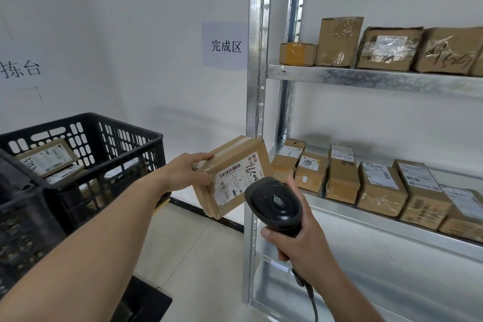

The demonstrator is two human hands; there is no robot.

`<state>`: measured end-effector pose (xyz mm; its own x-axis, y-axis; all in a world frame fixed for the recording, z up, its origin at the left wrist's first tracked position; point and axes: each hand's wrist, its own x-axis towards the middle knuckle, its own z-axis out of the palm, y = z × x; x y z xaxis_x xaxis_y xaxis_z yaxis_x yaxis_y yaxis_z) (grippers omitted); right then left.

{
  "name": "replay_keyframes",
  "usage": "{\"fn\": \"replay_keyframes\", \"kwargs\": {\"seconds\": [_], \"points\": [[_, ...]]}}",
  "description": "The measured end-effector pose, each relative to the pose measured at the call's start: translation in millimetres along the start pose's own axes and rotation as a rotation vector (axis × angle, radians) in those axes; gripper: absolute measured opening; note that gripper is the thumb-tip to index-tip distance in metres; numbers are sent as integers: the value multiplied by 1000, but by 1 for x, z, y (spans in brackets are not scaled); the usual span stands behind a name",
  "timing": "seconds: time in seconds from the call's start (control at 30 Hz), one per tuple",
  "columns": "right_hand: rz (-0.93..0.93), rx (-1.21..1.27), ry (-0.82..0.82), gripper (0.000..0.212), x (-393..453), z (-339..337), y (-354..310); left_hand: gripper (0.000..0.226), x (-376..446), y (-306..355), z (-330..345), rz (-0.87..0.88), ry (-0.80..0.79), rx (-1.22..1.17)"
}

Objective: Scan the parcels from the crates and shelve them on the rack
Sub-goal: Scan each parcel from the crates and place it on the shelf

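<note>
Far left, a wall sign (22,69) reads "拣台", cut off at the edge. Below it the black crate (86,157) holds more parcels; one label in there has "3733" handwritten.

Left hand (187,172) is closed round the left end of a cardboard parcel (232,178), thumb on top, fingers underneath, holding it in mid-air w/ the label (235,180) tilted up. Label shows barcodes plus big marker digits, approx "18200"; small print too fine to read.

Right hand (300,235) is wrapped tight round the handle of a black scanner (274,201), head aimed at that label, just beside the box.

So: scan step in hand. Next, I'd judge, needs a barcode read, then a free spot on the rack (366,78). The lower shelf has a row of boxes already.

Wall sign (226,46) by the rack says "完成区".
</note>
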<state>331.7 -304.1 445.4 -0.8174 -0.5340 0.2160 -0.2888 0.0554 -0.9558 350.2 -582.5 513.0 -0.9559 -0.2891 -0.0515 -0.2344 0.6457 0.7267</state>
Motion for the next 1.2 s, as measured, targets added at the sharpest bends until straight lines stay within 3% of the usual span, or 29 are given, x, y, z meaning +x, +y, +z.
{"fn": "replay_keyframes", "kwargs": {"seconds": [0.3, 0.47, 0.63, 0.77, 0.97, 1.2], "points": [[-10, 10, 6, 103, -4, -2, 3, 70, -7, -1, 4, 17, 25, -52], [2, 112, 12, 96, -9, 2, 7, 98, -14, -21, 41, -8, 195, -626], [19, 174, 14, 94, -14, 5, 8, 94, -17, -29, 92, -28, 225, -893], [37, 170, 7, 93, -18, 3, 7, 115, -17, -32, 104, -66, 211, -938], [66, 161, 12, 93, -22, -1, 8, 110, -12, -35, 107, -49, 199, -936], [64, 131, 22, 93, -24, -4, 6, 121, -10, -43, 112, -72, 172, -919]]}}
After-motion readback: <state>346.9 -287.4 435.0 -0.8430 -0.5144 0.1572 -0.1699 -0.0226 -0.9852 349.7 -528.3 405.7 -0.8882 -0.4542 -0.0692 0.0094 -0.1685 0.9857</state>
